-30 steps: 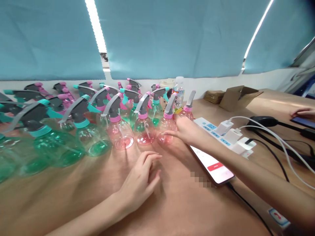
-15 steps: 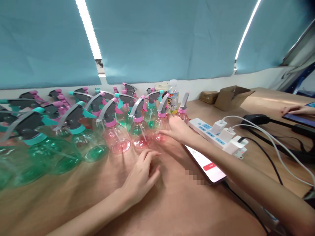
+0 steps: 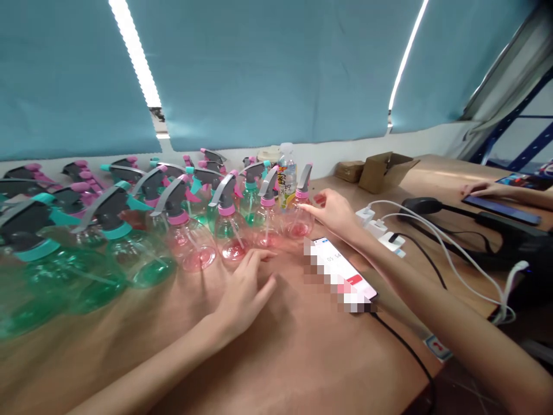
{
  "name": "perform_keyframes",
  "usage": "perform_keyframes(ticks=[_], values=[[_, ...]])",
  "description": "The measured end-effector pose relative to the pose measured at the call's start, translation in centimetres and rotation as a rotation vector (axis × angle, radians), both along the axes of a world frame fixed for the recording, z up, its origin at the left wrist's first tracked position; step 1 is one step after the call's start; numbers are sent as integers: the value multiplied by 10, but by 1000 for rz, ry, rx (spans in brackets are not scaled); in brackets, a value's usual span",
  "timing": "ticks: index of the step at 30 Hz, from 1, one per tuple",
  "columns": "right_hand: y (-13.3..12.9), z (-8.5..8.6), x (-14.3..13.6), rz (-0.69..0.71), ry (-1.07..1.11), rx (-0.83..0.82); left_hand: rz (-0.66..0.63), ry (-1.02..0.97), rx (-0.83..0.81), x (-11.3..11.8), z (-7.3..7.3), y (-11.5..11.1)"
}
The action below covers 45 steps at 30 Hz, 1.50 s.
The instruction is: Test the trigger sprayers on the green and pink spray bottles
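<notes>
My right hand (image 3: 333,212) is beside the rightmost pink-collared spray bottle (image 3: 299,222), with its fingers apart. One finger reaches to the bottle's shoulder; whether it touches I cannot tell. My left hand (image 3: 244,295) rests on the table, fingers spread and holding nothing, just in front of another pink-collared spray bottle (image 3: 233,239). Between the hands stands a third pink-collared spray bottle (image 3: 268,222). Further left, green spray bottles with teal collars (image 3: 140,259) stand upright in the same front row, with several more behind.
A lit phone (image 3: 341,265) lies on the table (image 3: 302,351), with a black cable. White chargers (image 3: 375,225) and cords are beyond my right forearm. A drink bottle (image 3: 287,173), an open cardboard box (image 3: 382,173) and a black headset (image 3: 458,213) stand behind. Another person's hand (image 3: 484,189) is far right.
My right hand has shifted right, from the second pink bottle to the side of the rightmost one, which now shows fully. The view has turned slightly right. My left hand stays on the table.
</notes>
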State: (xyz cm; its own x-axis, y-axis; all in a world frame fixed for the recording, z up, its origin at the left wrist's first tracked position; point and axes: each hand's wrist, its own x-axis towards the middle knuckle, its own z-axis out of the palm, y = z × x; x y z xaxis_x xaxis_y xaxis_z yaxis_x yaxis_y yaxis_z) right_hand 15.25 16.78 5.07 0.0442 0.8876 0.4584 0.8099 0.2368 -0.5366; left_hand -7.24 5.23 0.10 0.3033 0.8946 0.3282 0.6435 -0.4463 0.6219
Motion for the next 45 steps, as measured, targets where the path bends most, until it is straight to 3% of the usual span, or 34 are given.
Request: perform_keyframes(ticks=[7,13,16,20,24,29,34,40,45], values=[[29,-7,-8,78,40,-34,-34,18,51,7,-1,-2],[28,0,-12,111,64,-25,-91,77,92,12,-1,-4],[9,12,-7,116,82,-8,-100,75,109,13,0,-5],[-41,36,6,172,139,50,-75,51,141,9,6,-6],[-88,53,4,288,135,34,-24,-69,153,3,23,-9],[-113,40,-32,479,204,-73,-24,-266,51,-9,57,-22],[-132,19,-80,636,219,-131,7,-283,-32,-30,78,-44],[-154,19,-132,779,154,-133,175,-237,-3,-60,85,-69],[-156,6,-168,960,199,-60,253,-225,44,-91,81,-85]])
